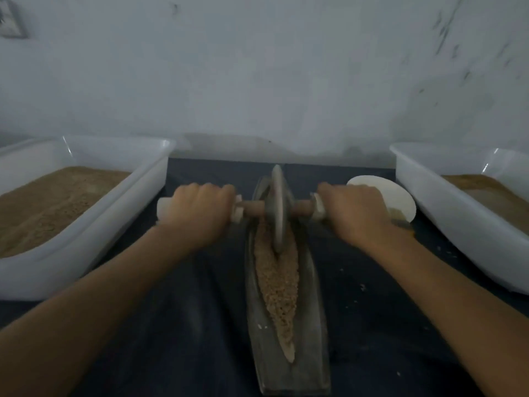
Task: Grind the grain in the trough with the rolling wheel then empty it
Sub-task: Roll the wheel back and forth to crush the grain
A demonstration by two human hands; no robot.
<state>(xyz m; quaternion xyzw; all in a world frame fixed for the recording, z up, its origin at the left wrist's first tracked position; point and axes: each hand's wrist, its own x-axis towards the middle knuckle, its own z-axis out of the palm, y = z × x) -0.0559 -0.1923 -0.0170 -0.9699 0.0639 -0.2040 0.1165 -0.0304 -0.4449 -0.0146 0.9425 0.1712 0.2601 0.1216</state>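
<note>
A long dark boat-shaped trough (310, 333) lies lengthwise on the dark cloth in the middle. Tan grain (279, 285) fills its groove. A grey metal wheel (277, 207) stands on edge in the far part of the groove, on a wooden axle with pale handle ends. My left hand (197, 210) grips the left handle. My right hand (353, 212) grips the right handle. Both arms reach forward on either side of the trough.
A white plastic tub (94, 224) holding brown grain stands at the left. A second white tub (446, 207) with brown material stands at the right. A small white bowl (392, 193) lies tilted behind my right hand. A pale wall rises just behind.
</note>
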